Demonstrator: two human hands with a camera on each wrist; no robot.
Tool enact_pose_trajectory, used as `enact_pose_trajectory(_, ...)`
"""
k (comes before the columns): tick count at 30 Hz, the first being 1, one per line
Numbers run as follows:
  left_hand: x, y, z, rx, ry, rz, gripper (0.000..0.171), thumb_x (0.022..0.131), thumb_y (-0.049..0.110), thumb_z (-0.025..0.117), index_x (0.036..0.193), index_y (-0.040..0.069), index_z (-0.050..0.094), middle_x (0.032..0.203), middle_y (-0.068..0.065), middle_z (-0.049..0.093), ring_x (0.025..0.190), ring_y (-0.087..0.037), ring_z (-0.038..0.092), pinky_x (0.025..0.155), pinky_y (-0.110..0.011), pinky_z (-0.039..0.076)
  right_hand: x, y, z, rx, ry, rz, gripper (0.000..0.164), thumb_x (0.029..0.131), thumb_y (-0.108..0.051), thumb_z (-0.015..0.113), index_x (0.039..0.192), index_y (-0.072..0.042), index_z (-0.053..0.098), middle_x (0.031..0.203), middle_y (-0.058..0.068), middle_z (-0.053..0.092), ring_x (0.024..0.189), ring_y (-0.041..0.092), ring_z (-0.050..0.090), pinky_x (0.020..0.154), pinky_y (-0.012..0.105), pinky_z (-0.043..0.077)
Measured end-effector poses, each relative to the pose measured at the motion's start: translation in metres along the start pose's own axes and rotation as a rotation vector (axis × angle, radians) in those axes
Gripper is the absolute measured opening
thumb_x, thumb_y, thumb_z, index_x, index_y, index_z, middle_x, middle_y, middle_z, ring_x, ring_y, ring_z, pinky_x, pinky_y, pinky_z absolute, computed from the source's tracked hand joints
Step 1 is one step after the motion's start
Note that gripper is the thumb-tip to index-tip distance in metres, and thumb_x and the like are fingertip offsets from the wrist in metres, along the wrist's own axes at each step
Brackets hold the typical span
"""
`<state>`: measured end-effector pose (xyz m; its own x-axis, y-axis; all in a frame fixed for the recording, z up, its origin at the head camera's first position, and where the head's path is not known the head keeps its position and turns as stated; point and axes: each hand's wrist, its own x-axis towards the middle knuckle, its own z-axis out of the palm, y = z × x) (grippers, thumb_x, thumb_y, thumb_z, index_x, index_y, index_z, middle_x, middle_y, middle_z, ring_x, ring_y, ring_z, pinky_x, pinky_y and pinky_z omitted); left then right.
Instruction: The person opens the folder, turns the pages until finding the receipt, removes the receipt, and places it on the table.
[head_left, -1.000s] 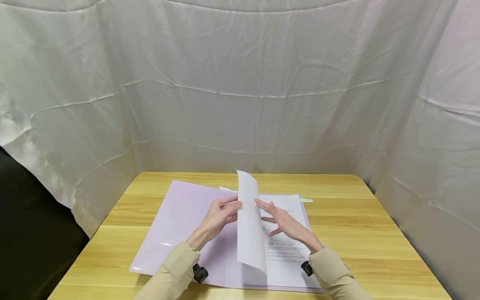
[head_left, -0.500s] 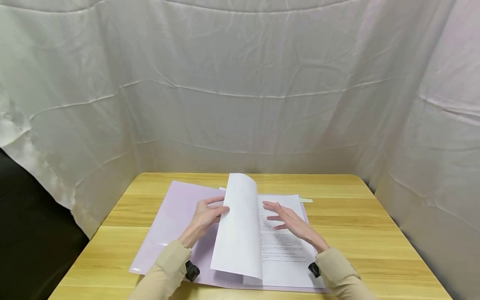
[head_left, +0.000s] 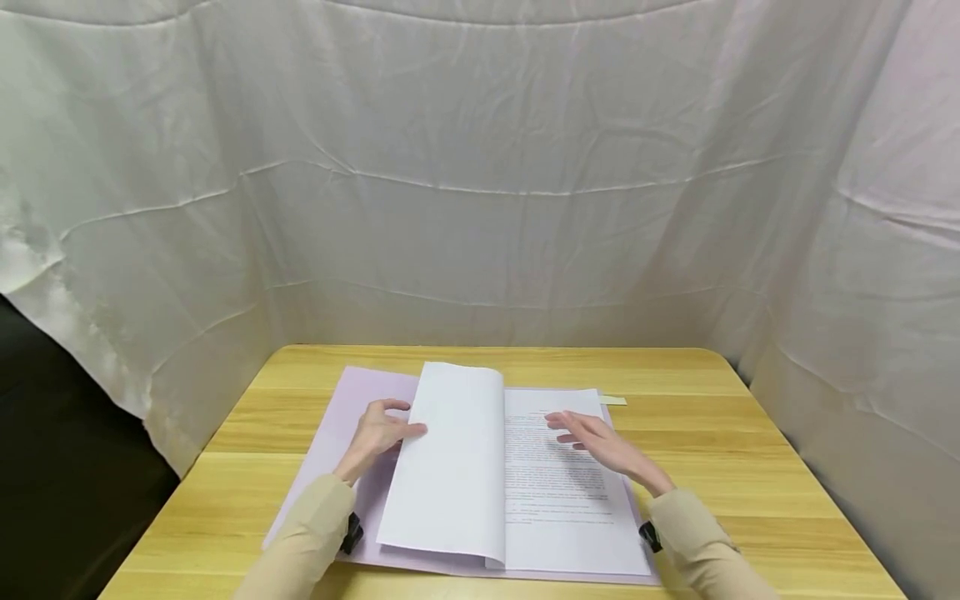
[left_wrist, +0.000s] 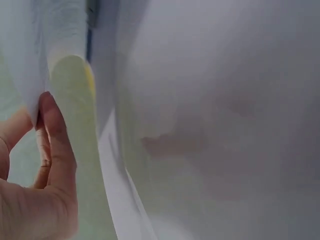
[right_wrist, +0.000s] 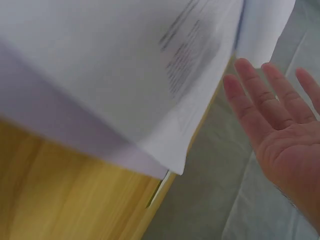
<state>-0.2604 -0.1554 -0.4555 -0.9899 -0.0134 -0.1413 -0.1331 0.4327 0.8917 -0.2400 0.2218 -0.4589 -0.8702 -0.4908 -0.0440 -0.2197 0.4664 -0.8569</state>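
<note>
A sheet of white paper (head_left: 450,458) is turned over to the left, its blank side up and its right side curving down. My left hand (head_left: 377,435) pinches the sheet's left edge between thumb and fingers; the left wrist view shows the hand (left_wrist: 47,170) at that edge too. Beneath lies a lilac folder (head_left: 330,442), opened flat. On its right half rests a printed page (head_left: 555,533) with lines of text. Above that page hovers my right hand (head_left: 600,442), fingers extended and holding nothing. In the right wrist view the right hand (right_wrist: 280,125) shows its palm, apart from the paper.
The folder lies on a wooden table (head_left: 735,467). A pale strip (head_left: 613,401) sticks out past the folder's upper right edge. Grey-white curtains (head_left: 525,233) hang behind and at both sides. A dark area (head_left: 67,467) is at the far left.
My left hand has carried the sheet's edge leftward and down, from nearly upright to lying over. The right hand has drawn away from the sheet to the right, uncovering more printed text.
</note>
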Motion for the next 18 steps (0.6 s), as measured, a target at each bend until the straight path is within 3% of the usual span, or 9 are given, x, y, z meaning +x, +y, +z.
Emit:
enact_pose_trajectory(4,0.002,-0.007,-0.006,0.176,0.035,0.04,0.063,0.078,0.016,0.084,0.13,-0.007,0.058,0.096,-0.02,0.074,0.083,-0.022,0.07,0.072,-0.035,0.058,-0.001,0.006,-0.003,-0.043,0.006,0.003,0.055,0.112,-0.033,0.028,0.147,0.005,0.044,0.15,0.029,0.048,0.133,0.048,0.053,0.113,0.064,0.039)
enact_pose_trajectory(8,0.004,-0.013,-0.008,0.312,0.064,0.092,0.065,0.077,0.015,0.084,0.131,-0.009,0.056,0.086,-0.015,0.07,0.074,-0.021,0.065,0.068,-0.033,0.054,-0.002,0.011,-0.005,-0.074,0.017,-0.002,0.053,0.112,-0.032,0.03,0.145,0.006,0.047,0.148,0.028,0.051,0.132,0.047,0.054,0.113,0.064,0.039)
enact_pose_trajectory(11,0.005,-0.017,-0.008,0.361,0.066,0.111,0.066,0.077,0.012,0.083,0.133,-0.009,0.054,0.081,-0.013,0.066,0.068,-0.02,0.059,0.062,-0.03,0.048,-0.003,0.015,-0.005,-0.101,0.025,-0.007,0.052,0.112,-0.031,0.031,0.144,0.006,0.049,0.146,0.028,0.053,0.134,0.046,0.052,0.113,0.063,0.039)
enact_pose_trajectory(18,0.004,-0.025,-0.008,0.47,0.076,0.127,0.068,0.075,0.013,0.085,0.133,-0.005,0.053,0.08,-0.01,0.062,0.073,-0.022,0.054,0.06,-0.031,0.043,-0.005,0.022,-0.007,-0.153,0.026,-0.011,0.048,0.111,-0.028,0.033,0.143,0.003,0.052,0.145,0.026,0.055,0.14,0.047,0.045,0.116,0.064,0.035)
